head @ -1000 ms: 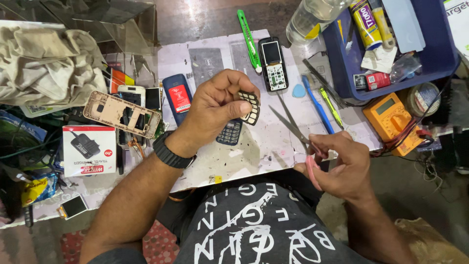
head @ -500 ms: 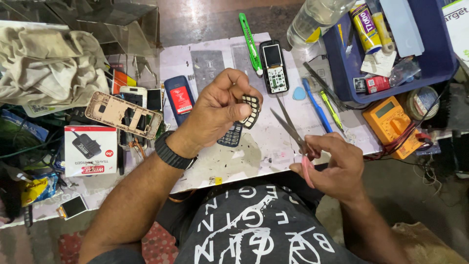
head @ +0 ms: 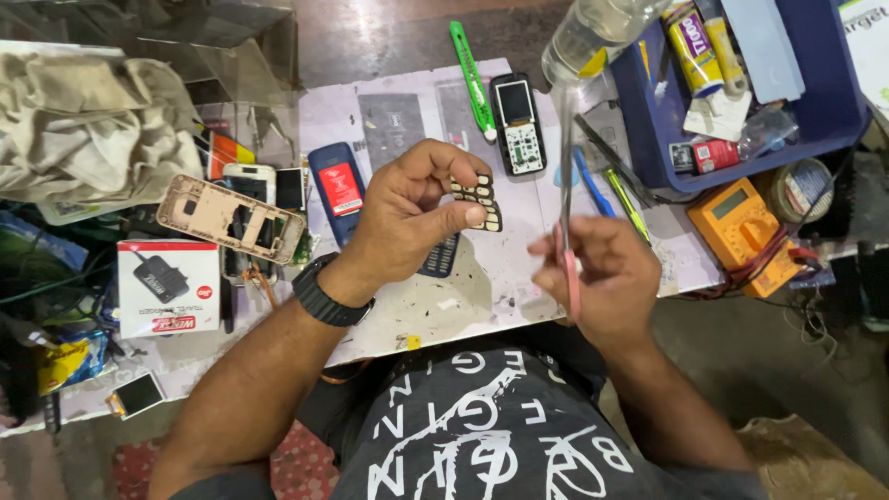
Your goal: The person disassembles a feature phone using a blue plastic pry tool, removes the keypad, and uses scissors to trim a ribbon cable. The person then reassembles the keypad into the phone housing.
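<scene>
My left hand point(head: 407, 218) pinches a small black phone keypad point(head: 477, 196) with pale keys, held above the white work mat point(head: 407, 120). A dark keypad phone part point(head: 441, 257) lies on the mat just under that hand. My right hand point(head: 600, 273) grips scissors point(head: 567, 185) with pink handles, blades pointing up and away, a little right of the keypad. A black watch sits on my left wrist.
On the mat lie a black keypad phone point(head: 519, 125), a green cutter point(head: 470, 65), a blue-red phone point(head: 338, 190) and a blue pen point(head: 589, 181). A blue tray point(head: 833, 111) with tubes stands at right, an orange multimeter point(head: 736, 227) near it, a beige phone frame point(head: 231, 218) at left.
My right hand has risen and swung the scissors from slanting left to pointing straight up. My left hand has lifted the keypad slightly.
</scene>
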